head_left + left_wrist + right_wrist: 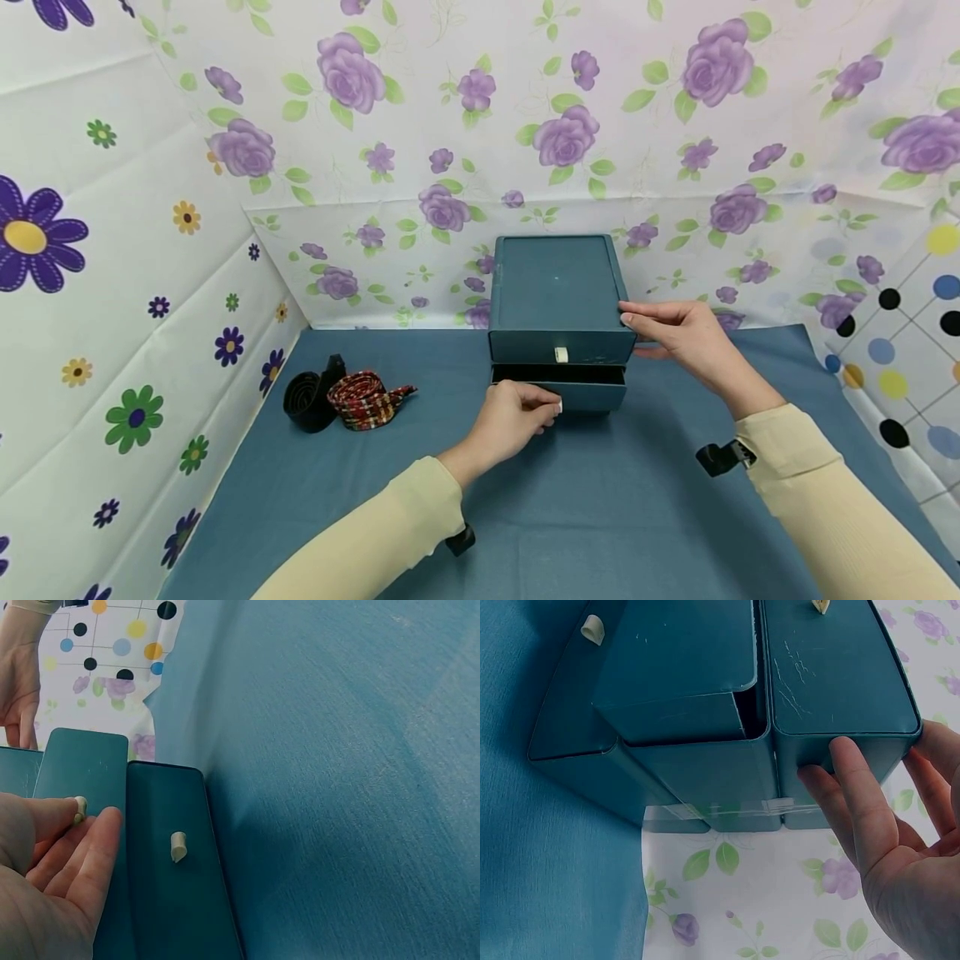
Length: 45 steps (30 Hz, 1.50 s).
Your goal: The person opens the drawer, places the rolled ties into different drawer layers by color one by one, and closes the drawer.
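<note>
Fingers of left hand [504,423] pinched on drawer [592,396] tab [80,805]; cabinet [558,287] touched by spread right hand [688,343]. Drawer likely light, stiff; best tab-pulled.

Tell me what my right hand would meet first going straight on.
The cabinet: your right hand points at it, and the fingers look to be touching it.

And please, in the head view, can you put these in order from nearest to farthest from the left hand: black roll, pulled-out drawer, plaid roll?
1. Pulled-out drawer: nearest; the left hand pinches its pull tab.
2. Plaid roll: out to the left of the hand.
3. Black roll: farthest, just left of the plaid roll.
</note>
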Each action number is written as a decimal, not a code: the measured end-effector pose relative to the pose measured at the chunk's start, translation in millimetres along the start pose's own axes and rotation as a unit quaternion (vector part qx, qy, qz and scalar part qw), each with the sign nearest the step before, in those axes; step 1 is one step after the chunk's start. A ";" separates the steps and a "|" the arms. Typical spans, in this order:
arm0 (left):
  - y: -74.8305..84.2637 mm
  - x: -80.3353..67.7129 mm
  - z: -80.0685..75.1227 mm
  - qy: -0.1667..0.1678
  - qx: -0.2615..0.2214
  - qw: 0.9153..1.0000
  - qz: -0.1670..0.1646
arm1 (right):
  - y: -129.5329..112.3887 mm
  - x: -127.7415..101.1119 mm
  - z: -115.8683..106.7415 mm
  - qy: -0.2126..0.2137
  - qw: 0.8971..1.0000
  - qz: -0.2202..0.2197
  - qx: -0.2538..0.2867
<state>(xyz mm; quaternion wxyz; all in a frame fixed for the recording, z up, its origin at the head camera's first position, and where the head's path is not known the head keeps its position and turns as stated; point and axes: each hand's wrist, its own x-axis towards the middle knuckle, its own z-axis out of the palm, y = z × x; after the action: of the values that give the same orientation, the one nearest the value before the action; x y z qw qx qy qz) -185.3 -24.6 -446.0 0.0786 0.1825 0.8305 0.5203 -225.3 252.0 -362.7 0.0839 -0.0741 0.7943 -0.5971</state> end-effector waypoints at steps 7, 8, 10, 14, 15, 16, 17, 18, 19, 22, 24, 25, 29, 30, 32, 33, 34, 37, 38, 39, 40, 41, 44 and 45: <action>-0.6 -2.0 -0.1 -0.002 0.008 1.000 0.001 | 1.0 0.4 -0.1 0.001 1.000 0.000 0.000; -0.6 -2.3 0.0 -0.003 0.008 1.000 0.001 | 1.2 0.5 -0.1 0.002 1.000 0.000 0.000; 0.0 -3.0 0.2 -0.003 0.010 1.000 0.000 | 1.3 0.7 -0.1 0.003 1.000 0.001 -0.001; 2.0 -4.9 -0.1 -0.005 0.011 1.000 -0.001 | 0.0 0.4 0.6 0.004 1.000 0.001 -0.003; 2.7 -5.4 -0.3 -0.006 0.011 1.000 -0.002 | -0.5 0.0 0.7 0.004 1.000 0.001 -0.003; 3.2 -5.9 -0.3 -0.007 0.012 1.000 -0.003 | -0.9 -0.2 0.8 0.004 1.000 0.000 -0.003; 3.7 -6.5 -0.4 -0.008 0.012 1.000 -0.004 | -1.3 -0.3 1.0 0.004 1.000 0.000 -0.003; 4.0 -7.0 -0.3 -0.009 0.012 1.000 -0.004 | -1.3 -0.4 0.9 0.004 1.000 -0.001 -0.003; 4.0 -7.5 -0.1 -0.010 0.010 1.000 -0.005 | -1.4 -0.6 0.9 0.003 1.000 -0.002 -0.002; 4.2 -8.9 0.3 -0.012 0.011 1.000 -0.005 | -1.1 -0.7 0.7 0.003 1.000 -0.004 -0.004; 3.6 -9.6 0.5 -0.013 0.010 1.000 -0.003 | -1.0 -0.8 0.6 0.004 1.000 -0.004 -0.006; 3.3 -9.9 0.5 -0.013 0.010 1.000 -0.002 | -1.1 -0.7 0.8 0.005 1.000 -0.003 -0.006; 2.1 -10.6 0.7 -0.016 0.009 1.000 -0.002 | -0.8 0.1 1.0 0.008 1.000 -0.001 -0.012; 2.0 -10.7 0.8 -0.017 0.009 1.000 -0.003 | -0.9 0.2 1.0 0.009 1.000 0.000 -0.014; 2.2 -11.5 0.9 -0.017 0.008 1.000 -0.004 | -1.1 0.2 1.1 0.011 1.000 0.001 -0.017; 2.3 -11.7 0.9 -0.018 0.008 1.000 -0.005 | -1.2 0.1 1.1 0.011 1.000 0.001 -0.018; 2.8 -12.2 0.9 -0.017 0.007 1.000 -0.005 | -1.4 0.1 1.2 0.011 1.000 0.001 -0.019; 4.2 -13.5 0.5 -0.017 0.006 1.000 -0.004 | -2.1 -0.2 1.6 0.013 1.000 0.002 -0.019; 4.2 -13.8 0.5 -0.017 0.005 1.000 -0.005 | -2.3 -0.2 1.9 0.013 1.000 0.001 -0.019; 4.4 -14.2 0.6 -0.017 0.005 1.000 -0.005 | -2.5 -0.4 2.0 0.013 1.000 0.001 -0.020; 4.7 -14.8 0.6 -0.016 0.005 1.000 -0.006 | -2.5 -0.5 2.1 0.013 1.000 0.001 -0.020; 4.8 -15.2 0.8 -0.016 0.006 1.000 -0.008 | -2.6 -0.5 2.2 0.013 1.000 0.000 -0.020; 5.1 -16.7 1.9 -0.016 0.010 1.000 -0.010 | -3.1 -1.1 2.2 0.013 1.000 0.000 -0.019; 5.5 -17.4 2.2 -0.015 0.011 1.000 -0.011 | -3.2 -1.3 2.1 0.013 1.000 -0.001 -0.019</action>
<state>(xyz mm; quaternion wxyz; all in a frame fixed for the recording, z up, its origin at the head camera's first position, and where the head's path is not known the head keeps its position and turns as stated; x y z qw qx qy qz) -167.3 -27.3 -443.1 0.0948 0.1826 0.8370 0.5071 -223.5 249.4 -360.1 0.0722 -0.0684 0.8062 -0.5832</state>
